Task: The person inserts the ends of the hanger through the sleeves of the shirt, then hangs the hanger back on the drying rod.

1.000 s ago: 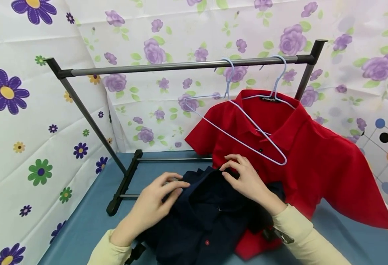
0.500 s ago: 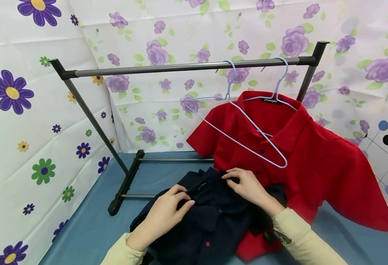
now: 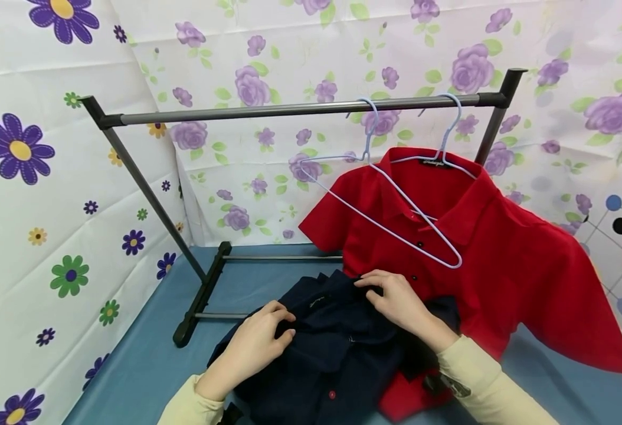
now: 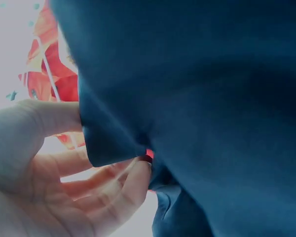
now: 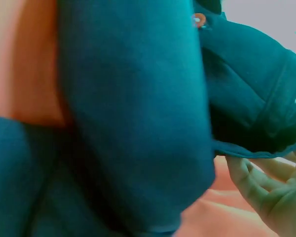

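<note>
A dark navy shirt [image 3: 324, 360] with a red button [image 3: 332, 394] lies in front of me, its collar spread and a small label [image 3: 317, 301] showing inside. My left hand [image 3: 251, 345] holds the shirt beside the collar; in the left wrist view, thumb and fingers lie either side of a pointed flap of navy cloth [image 4: 113, 133]. With curled fingers my right hand [image 3: 400, 302] pinches the opposite side of the collar. From the right wrist, loose navy cloth [image 5: 138, 113] hides much of the scene, and fingertips meet the shirt's edge.
Behind the shirt stands a dark metal rack [image 3: 300, 110]. A bare pale-blue hanger [image 3: 380, 227] hangs from it, and a red short-sleeved shirt [image 3: 502, 265] hangs on a second hanger [image 3: 451, 121] to the right. Blue cloth [image 3: 146, 378] covers the table; flowered sheets [image 3: 268, 53] enclose it.
The collar fold that stood raised has opened out, uncovering the label. My left hand went forward with the cloth, then drew back slightly left. My right hand dropped a little at the collar.
</note>
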Action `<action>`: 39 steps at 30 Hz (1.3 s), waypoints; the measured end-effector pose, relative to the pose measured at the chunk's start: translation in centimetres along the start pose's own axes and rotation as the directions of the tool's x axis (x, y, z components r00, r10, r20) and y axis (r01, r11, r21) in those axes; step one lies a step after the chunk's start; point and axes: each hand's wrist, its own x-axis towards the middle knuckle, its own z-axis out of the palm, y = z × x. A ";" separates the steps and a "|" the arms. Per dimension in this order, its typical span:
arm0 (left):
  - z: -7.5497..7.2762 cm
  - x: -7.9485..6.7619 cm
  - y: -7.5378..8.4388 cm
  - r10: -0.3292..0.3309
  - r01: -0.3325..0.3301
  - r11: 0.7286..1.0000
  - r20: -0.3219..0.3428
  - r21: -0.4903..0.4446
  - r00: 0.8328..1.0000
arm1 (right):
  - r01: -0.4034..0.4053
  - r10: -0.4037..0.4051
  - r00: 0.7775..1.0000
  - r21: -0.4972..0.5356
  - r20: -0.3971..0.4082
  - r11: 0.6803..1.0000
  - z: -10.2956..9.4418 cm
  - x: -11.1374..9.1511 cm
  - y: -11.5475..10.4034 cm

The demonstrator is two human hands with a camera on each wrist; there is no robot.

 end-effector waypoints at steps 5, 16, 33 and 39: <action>-1.5 0.2 0.3 -0.013 0.016 0.999 -0.081 0.041 0.997 | 0.113 -0.114 0.992 -0.030 -0.048 0.993 -1.4 0.5 -1.8; -6.6 -0.4 0.9 0.072 -0.032 0.990 -0.293 0.141 0.953 | 0.354 -0.369 0.922 -0.129 -0.121 0.926 -5.1 0.9 -6.6; -7.9 0.2 0.7 0.217 -0.184 0.975 -0.334 0.128 0.917 | 0.307 -0.327 0.940 -0.182 -0.094 0.934 -9.1 0.0 -7.9; -7.7 0.3 1.0 0.187 -0.131 0.973 -0.314 0.189 0.931 | 0.258 -0.270 0.962 -0.192 -0.039 0.947 -9.5 -0.7 -8.0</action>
